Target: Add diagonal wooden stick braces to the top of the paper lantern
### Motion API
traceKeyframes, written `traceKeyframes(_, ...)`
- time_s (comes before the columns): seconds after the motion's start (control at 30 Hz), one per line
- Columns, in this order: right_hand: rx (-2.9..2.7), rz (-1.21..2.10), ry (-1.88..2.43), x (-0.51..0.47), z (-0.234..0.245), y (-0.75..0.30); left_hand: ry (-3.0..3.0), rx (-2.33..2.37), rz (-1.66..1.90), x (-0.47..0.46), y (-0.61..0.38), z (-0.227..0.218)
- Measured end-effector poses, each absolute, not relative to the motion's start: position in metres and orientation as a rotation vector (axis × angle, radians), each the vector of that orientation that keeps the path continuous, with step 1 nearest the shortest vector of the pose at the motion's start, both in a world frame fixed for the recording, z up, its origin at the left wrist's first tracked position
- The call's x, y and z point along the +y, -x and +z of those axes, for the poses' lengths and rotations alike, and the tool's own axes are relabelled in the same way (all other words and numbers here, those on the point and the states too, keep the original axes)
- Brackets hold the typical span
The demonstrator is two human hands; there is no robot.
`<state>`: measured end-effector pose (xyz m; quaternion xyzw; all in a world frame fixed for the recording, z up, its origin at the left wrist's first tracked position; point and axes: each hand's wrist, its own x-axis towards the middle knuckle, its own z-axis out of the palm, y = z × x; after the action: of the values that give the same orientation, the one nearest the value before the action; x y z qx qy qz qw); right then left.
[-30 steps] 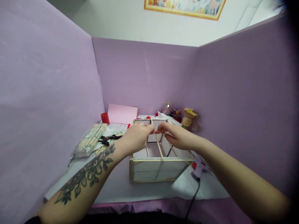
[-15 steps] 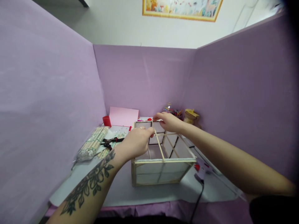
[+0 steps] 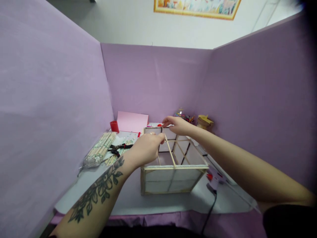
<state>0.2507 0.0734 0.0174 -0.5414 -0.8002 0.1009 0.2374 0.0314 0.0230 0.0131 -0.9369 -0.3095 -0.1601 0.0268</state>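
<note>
A box-shaped frame of thin wooden sticks with white paper panels (image 3: pixel 170 177) stands on the table in front of me. A long stick (image 3: pixel 170 153) lies across its open top from back to front. My left hand (image 3: pixel 146 148) pinches this stick near the middle of the top. At the frame's far edge my right hand (image 3: pixel 177 124) pinches the stick's far end. Both hands have their fingers closed on it.
A bag of wooden sticks (image 3: pixel 99 150) and black scissors (image 3: pixel 119 147) lie at the left. A red cup (image 3: pixel 114 126) and pink card (image 3: pixel 132 121) stand at the back. A glue gun with black cord (image 3: pixel 213 180) lies right. Purple screens enclose the table.
My right hand has moved from the middle of the frame's top, beside my left hand, to the far edge. My left hand has stayed in place on the stick.
</note>
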Motion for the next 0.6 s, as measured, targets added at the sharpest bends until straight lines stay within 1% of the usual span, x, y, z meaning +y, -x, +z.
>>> traceKeyframes(0.13,-2.088,0.404,1.516,0.081,0.018,-0.258,2.92,-0.946,-0.495,0.024,-0.031,0.013)
traceKeyframes(0.37,-2.101,0.381,1.51,0.08,0.015,-0.255,2.914,-0.954,-0.527,0.025,-0.03,0.011)
traceKeyframes(0.47,-2.131,0.33,1.52,0.082,0.014,-0.255,2.913,-0.943,-0.526,0.026,-0.03,0.011)
traceKeyframes(0.6,-2.173,0.129,1.545,0.087,0.016,-0.255,2.933,-0.929,-0.527,0.027,-0.03,0.012)
